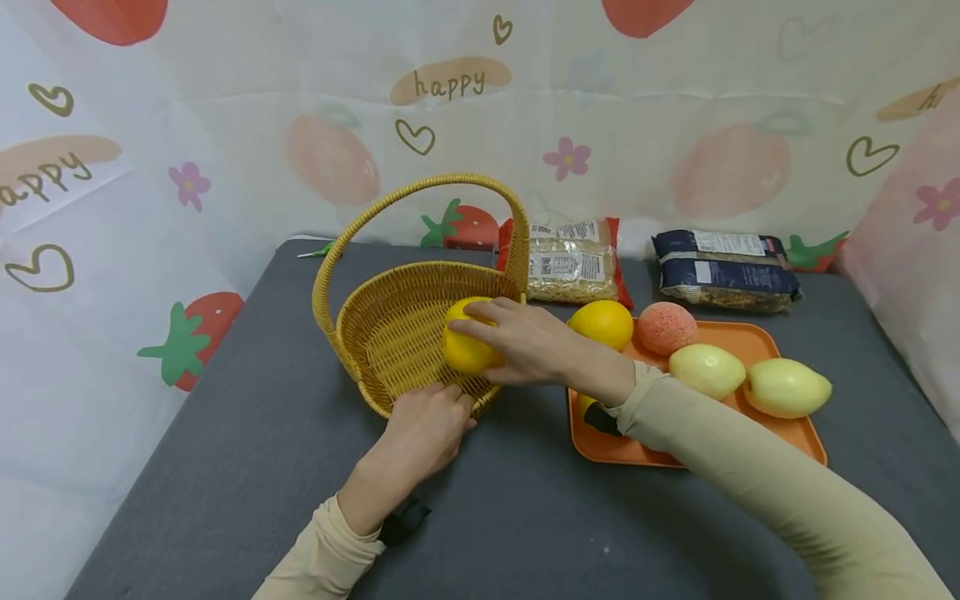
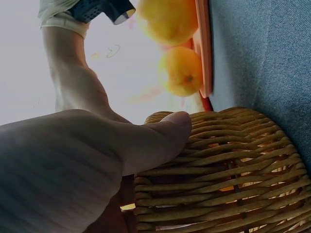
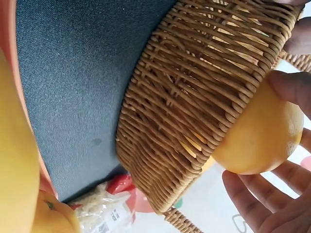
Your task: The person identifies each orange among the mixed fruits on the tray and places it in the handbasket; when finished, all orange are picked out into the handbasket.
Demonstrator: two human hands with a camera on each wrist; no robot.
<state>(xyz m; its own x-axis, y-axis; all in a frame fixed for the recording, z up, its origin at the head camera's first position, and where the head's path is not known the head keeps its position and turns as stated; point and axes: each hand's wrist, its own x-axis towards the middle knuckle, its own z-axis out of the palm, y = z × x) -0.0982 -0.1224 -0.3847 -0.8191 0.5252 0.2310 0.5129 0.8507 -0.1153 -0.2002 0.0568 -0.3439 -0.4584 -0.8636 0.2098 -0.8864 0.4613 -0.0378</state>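
My right hand [image 1: 528,342] holds a yellow-orange round fruit, an orange by its look [image 1: 461,337], at the right side of the wicker basket [image 1: 393,337]. In the right wrist view the orange [image 3: 265,128] sits right at the basket's rim, thumb on one side and fingers spread round the other. My left hand [image 1: 427,429] grips the basket's near rim. The left wrist view has its thumb [image 2: 167,136] lying on the outside of the weave, while the other fingers are mostly hidden behind the rim. The basket's tall handle [image 1: 420,185] stands upright.
Right of the basket, an orange tray [image 1: 615,452] holds another orange [image 1: 602,323], a rough pink fruit [image 1: 667,327] and two pale green fruits [image 1: 707,372]. My right forearm crosses over the tray. Behind stand a clear-and-red packet [image 1: 573,262] and a dark blue packet [image 1: 723,271].
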